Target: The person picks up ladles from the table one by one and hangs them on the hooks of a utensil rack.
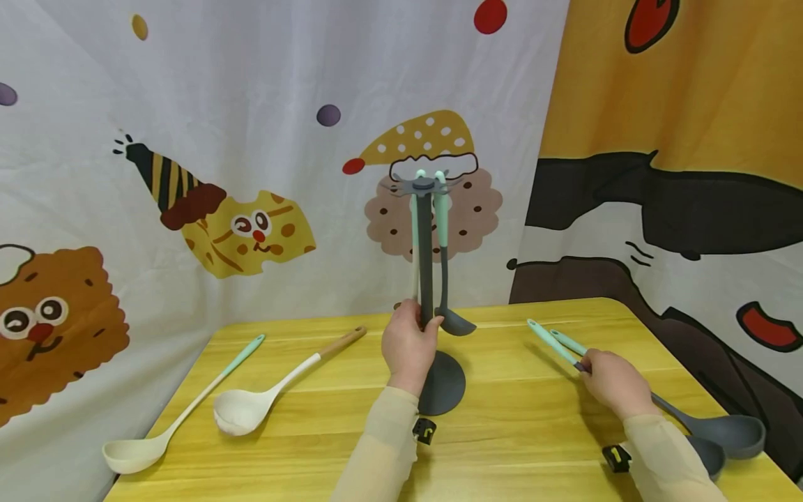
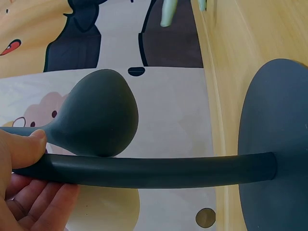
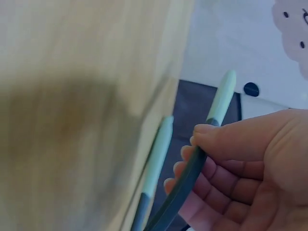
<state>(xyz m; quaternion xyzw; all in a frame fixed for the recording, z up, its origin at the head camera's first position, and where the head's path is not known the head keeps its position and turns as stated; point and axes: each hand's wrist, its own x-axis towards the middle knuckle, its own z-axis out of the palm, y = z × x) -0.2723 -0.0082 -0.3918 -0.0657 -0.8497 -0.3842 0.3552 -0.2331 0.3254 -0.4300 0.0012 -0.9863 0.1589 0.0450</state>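
Note:
My left hand [image 1: 409, 347] grips the dark grey pole [image 1: 426, 258] of a utensil stand on a round base [image 1: 444, 385]. From the stand's top hang a mint-handled grey ladle [image 1: 456, 323] and a cream-coloured utensil [image 2: 113, 207], partly hidden behind the pole. My left thumb lies at the hanging ladle's neck in the left wrist view. Over at the right, my right hand [image 1: 617, 382] pinches a second grey ladle [image 3: 185, 178] just below its mint handle, raised off the table at that end. Another mint-handled grey ladle [image 1: 730, 434] lies beside it, partly covered by the hand.
On the table's left side lie a cream ladle [image 1: 134, 453] with a mint handle and a white slotted-looking ladle [image 1: 241, 411] with a wooden handle end. A cartoon-printed cloth [image 1: 282, 84] hangs behind the wooden table [image 1: 514, 439].

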